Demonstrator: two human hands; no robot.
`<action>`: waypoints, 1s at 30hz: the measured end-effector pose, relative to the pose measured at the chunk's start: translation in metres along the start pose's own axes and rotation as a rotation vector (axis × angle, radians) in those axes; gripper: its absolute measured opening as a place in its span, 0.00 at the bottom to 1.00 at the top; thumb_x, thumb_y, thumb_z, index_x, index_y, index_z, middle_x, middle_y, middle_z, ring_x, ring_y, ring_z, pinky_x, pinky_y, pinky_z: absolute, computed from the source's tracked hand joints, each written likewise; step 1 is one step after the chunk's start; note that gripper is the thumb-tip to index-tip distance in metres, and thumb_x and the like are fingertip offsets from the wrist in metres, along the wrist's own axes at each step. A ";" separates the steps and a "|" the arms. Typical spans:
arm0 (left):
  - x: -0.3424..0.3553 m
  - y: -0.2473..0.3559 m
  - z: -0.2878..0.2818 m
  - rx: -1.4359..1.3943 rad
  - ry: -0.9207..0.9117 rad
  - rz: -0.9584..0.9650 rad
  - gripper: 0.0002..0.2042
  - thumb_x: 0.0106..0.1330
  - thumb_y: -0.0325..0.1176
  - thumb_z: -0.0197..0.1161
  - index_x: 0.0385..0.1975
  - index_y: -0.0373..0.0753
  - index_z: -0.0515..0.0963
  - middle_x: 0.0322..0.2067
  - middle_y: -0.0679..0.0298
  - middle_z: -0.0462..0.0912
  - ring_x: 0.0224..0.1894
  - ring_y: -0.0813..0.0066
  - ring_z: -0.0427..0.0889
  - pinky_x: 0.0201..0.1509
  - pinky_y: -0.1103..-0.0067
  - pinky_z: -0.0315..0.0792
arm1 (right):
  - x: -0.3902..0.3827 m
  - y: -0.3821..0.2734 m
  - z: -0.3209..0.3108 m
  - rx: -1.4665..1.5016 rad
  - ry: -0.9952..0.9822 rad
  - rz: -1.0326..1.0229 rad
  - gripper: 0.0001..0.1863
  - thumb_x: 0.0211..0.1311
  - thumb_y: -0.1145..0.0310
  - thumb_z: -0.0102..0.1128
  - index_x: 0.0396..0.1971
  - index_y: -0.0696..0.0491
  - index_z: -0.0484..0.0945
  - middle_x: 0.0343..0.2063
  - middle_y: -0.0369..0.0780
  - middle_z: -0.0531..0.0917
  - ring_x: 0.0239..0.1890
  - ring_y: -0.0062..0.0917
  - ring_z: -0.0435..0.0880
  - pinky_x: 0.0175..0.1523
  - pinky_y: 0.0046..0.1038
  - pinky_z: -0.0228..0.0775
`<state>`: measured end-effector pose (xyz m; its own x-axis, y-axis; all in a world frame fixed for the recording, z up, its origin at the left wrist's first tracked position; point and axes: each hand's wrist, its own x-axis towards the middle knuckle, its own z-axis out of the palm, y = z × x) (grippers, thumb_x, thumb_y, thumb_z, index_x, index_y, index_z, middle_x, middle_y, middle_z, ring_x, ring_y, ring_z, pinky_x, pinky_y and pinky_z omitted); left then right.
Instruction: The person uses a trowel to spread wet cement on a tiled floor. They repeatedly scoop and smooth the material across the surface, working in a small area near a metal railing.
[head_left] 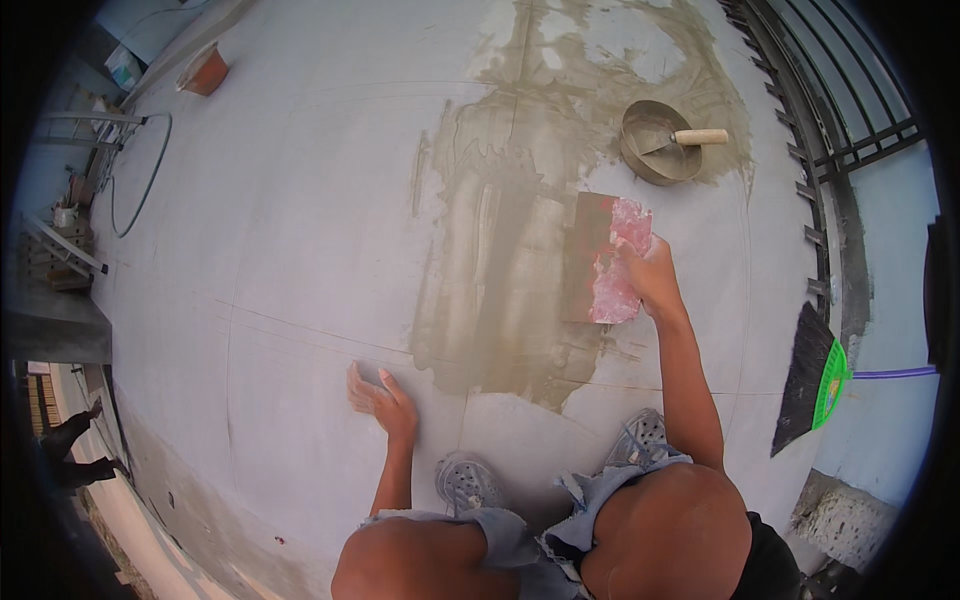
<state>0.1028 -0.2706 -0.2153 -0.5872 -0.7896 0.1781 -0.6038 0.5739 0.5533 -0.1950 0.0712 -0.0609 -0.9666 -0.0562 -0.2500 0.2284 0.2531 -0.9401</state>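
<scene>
One left hand [384, 400] half-open, empty; right hand [652, 277] closed on plastering float [606, 262]; press evenly over mortar [500, 260] at float's nine o'clock.

From a crouching person's head, one wide fisheye view is aimed steeply down and forward over the pale floor [300, 220], with the person's knees [665, 525] shown large and near at six o'clock, the dark railing [868, 152] curved farther off at two, and the corners blackened.
</scene>
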 end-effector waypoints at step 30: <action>0.006 0.014 0.002 0.071 -0.024 0.051 0.28 0.81 0.39 0.54 0.75 0.32 0.58 0.76 0.47 0.61 0.78 0.45 0.54 0.79 0.48 0.42 | 0.144 0.014 0.087 0.391 0.037 0.187 0.18 0.68 0.77 0.60 0.54 0.71 0.78 0.45 0.50 0.86 0.42 0.37 0.91 0.46 0.40 0.89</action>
<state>0.0894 -0.2669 -0.2082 -0.6304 -0.7541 0.1841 -0.6092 0.6276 0.4848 -0.3212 -0.0180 -0.1300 -0.9062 -0.0076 -0.4228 0.4202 -0.1298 -0.8981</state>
